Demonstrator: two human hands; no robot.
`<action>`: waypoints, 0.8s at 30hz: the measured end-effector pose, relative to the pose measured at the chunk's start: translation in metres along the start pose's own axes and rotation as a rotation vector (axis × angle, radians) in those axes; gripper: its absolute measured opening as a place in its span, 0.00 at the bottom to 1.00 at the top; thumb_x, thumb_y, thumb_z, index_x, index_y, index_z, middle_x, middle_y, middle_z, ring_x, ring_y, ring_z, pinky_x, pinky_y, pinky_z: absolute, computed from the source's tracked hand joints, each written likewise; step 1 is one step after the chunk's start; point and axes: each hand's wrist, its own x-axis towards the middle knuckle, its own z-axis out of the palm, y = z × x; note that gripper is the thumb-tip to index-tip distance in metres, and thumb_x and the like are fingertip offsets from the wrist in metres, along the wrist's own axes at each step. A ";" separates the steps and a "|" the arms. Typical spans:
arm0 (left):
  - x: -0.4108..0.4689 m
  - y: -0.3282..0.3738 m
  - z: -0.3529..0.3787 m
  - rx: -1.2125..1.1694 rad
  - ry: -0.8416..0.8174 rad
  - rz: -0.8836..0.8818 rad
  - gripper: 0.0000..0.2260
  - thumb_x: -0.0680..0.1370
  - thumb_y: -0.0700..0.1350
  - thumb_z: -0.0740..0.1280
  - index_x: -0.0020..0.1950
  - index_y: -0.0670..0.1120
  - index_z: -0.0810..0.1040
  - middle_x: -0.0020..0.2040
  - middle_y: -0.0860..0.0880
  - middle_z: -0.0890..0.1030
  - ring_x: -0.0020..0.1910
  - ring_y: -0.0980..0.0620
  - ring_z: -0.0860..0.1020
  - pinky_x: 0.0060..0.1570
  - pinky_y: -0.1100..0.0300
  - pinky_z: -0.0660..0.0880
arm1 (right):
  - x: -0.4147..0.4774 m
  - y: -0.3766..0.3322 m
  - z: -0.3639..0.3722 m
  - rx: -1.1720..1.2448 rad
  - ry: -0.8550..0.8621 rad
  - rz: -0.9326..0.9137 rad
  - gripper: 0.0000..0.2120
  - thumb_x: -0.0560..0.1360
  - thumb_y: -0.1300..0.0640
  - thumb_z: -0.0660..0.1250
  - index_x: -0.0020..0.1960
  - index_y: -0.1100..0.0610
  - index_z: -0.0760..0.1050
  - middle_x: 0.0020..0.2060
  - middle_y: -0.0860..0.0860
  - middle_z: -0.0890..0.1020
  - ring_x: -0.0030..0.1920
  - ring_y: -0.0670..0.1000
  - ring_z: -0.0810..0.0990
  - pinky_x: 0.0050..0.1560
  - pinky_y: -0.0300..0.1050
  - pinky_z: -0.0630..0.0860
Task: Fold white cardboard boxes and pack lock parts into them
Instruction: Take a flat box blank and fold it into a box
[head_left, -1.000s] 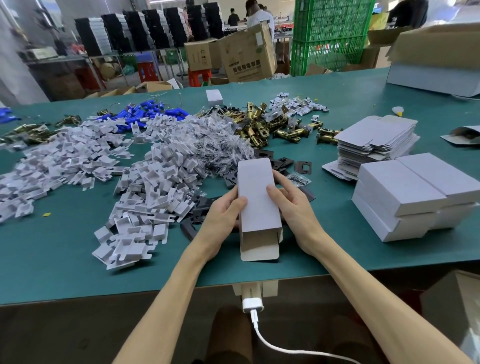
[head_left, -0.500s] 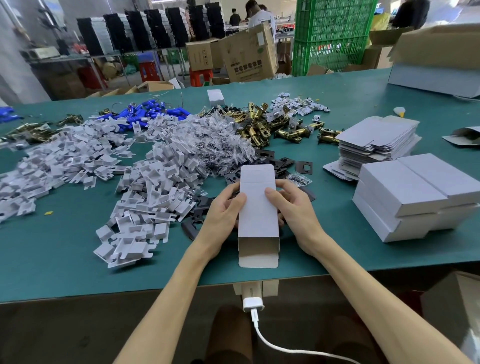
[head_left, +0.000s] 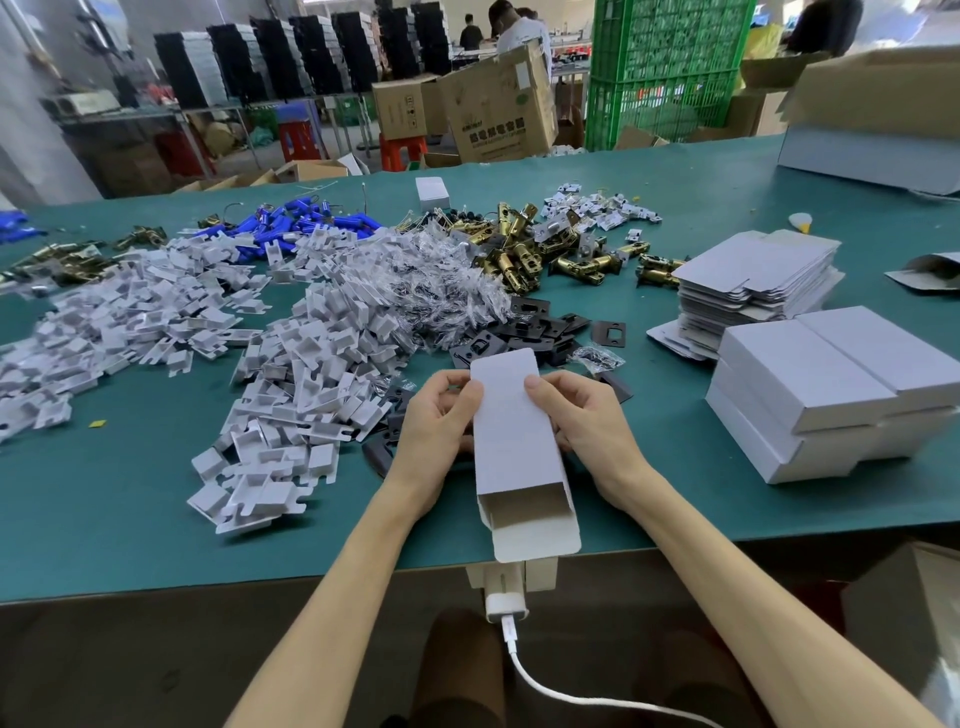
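Observation:
A long white cardboard box (head_left: 514, 447) lies lengthwise on the green table (head_left: 130, 509), its open end with a loose flap toward me. My left hand (head_left: 439, 421) grips its left side and my right hand (head_left: 582, 415) grips its right side, both thumbs on top near the far flap. Black lock plates (head_left: 540, 327) lie just beyond the box. Brass latch bolts (head_left: 524, 254) sit farther back. White cardboard inserts (head_left: 291, 395) are heaped to the left.
Folded white boxes (head_left: 831, 395) are stacked at the right, with flat box blanks (head_left: 753, 280) behind them. Blue parts (head_left: 291, 223) and bagged screws (head_left: 441, 280) lie mid-table. A white charger and cable (head_left: 506, 608) hang at the table's near edge.
The box has been turned flatter and straighter on the table. Both hands have slid toward its far end, and the far flap now stands up between my thumbs.

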 end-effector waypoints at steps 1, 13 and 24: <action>0.000 -0.001 0.000 -0.018 0.004 0.009 0.07 0.85 0.44 0.66 0.63 0.46 0.74 0.42 0.47 0.87 0.36 0.52 0.84 0.29 0.62 0.78 | 0.000 0.000 0.001 0.000 0.007 0.002 0.12 0.80 0.50 0.69 0.50 0.59 0.82 0.37 0.48 0.85 0.31 0.41 0.79 0.28 0.31 0.69; -0.001 0.003 0.001 0.022 -0.088 0.065 0.14 0.84 0.43 0.67 0.70 0.50 0.80 0.48 0.38 0.82 0.48 0.47 0.82 0.43 0.52 0.84 | -0.001 -0.004 0.000 0.024 0.065 0.024 0.15 0.80 0.50 0.70 0.56 0.61 0.75 0.44 0.62 0.85 0.39 0.53 0.84 0.35 0.44 0.76; -0.002 0.004 0.001 -0.014 -0.084 0.049 0.15 0.82 0.41 0.70 0.69 0.50 0.81 0.54 0.41 0.85 0.51 0.49 0.83 0.53 0.49 0.84 | -0.003 -0.005 -0.001 0.032 0.061 0.032 0.14 0.80 0.50 0.70 0.56 0.59 0.75 0.43 0.59 0.86 0.40 0.55 0.86 0.38 0.48 0.78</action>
